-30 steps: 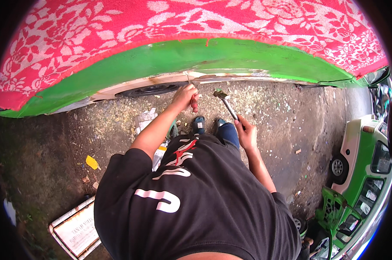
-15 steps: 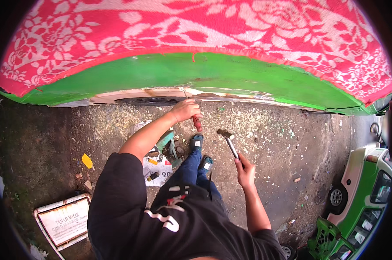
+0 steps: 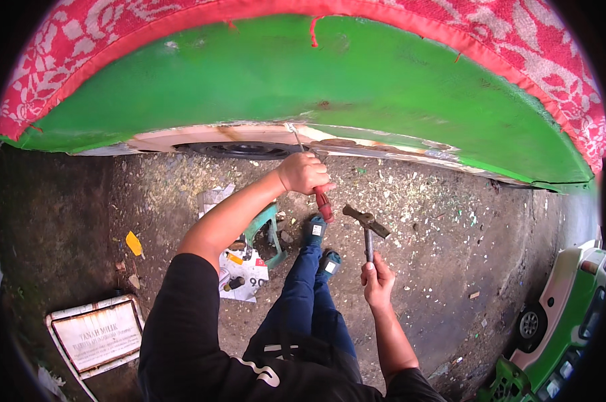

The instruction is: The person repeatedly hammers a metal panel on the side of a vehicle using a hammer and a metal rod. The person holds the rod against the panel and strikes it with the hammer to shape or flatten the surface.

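Head view, looking down along the person's body. The left hand (image 3: pixel 303 171), fingers closed round the red handle of a chisel-like tool (image 3: pixel 323 203), holds the tool's thin metal shaft up against the rusted lower edge of a green vehicle body panel (image 3: pixel 330 87), just above a dark tyre (image 3: pixel 239 149). The right hand (image 3: pixel 378 281), fingers wrapped tight round the lower end of the shaft of a hammer (image 3: pixel 367 224), keeps the rusty head raised near the red handle, apart from it. A red patterned cloth (image 3: pixel 558 60) drapes over the top of the panel. Below, the person's legs in blue trousers end in dark shoes (image 3: pixel 320 241) on littered, gravelly ground (image 3: pixel 437 221). A small green stool (image 3: pixel 266 231) and a printed white sheet (image 3: pixel 244 271) lie beside the left forearm. A rusty-framed white sign (image 3: pixel 98 335) lies at lower left; a green-and-white vehicle (image 3: pixel 564 321) stands at lower right
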{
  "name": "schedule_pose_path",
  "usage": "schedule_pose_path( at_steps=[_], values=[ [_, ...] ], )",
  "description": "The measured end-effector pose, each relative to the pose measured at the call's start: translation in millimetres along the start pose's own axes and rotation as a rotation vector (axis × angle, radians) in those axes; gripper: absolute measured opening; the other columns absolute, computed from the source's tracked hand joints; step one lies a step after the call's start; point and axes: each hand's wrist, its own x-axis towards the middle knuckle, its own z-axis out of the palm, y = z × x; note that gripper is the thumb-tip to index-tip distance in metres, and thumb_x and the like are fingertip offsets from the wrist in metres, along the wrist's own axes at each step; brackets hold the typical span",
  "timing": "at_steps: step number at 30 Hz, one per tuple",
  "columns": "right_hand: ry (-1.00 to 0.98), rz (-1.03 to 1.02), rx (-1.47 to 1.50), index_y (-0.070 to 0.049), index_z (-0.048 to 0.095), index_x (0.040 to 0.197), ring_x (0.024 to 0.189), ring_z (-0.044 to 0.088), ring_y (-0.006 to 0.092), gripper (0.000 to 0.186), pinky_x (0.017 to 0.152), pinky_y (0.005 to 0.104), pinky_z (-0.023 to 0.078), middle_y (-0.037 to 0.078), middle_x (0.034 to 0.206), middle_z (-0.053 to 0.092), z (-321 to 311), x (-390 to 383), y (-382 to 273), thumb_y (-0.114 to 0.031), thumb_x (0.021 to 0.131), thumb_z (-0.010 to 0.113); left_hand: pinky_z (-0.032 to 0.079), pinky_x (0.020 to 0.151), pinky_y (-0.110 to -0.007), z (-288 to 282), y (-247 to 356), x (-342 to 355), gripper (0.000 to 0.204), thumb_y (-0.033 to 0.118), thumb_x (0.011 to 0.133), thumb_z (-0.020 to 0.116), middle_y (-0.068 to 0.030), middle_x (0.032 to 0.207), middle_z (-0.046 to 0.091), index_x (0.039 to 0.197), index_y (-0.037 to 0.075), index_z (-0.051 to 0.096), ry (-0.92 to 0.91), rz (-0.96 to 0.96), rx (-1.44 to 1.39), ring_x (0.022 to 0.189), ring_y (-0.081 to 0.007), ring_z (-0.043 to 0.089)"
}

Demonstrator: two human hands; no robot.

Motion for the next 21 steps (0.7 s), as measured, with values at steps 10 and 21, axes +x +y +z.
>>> schedule_pose_path(
  at_steps=[10, 21],
  values=[
    [-0.03, -0.765, -0.359, -0.001, 0.065, 0.123, 0.054, 0.056, 0.0255, 0.036, 0.052, 0.0333, 0.046, 0.013, 0.069, 0.058, 4.3, -9.8, -11.0, -0.002, 0.087, 0.065, 0.04, 0.048, -0.038, -16.9, -8.3, -0.5, 0.04, 0.025, 0.082, 0.072, -0.0037, 0.054, 0.045, 0.055, 0.012, 0.045, 0.03, -0.005, -0.134, 0.049, -0.0254, 0.051],
    [-0.034, -0.752, -0.594, -0.006, 0.061, 0.126, 0.049, 0.049, 0.0232, 0.042, 0.044, 0.0351, 0.038, 0.012, 0.066, 0.053, 17.5, 7.8, -21.3, 0.0, 0.084, 0.066, 0.04, 0.046, -0.04, -18.6, -9.4, -0.1, 0.041, 0.017, 0.079, 0.073, -0.006, 0.053, 0.043, 0.053, 0.011, 0.042, 0.063, -0.036, -0.173, 0.047, -0.0274, 0.05]
  ],
)
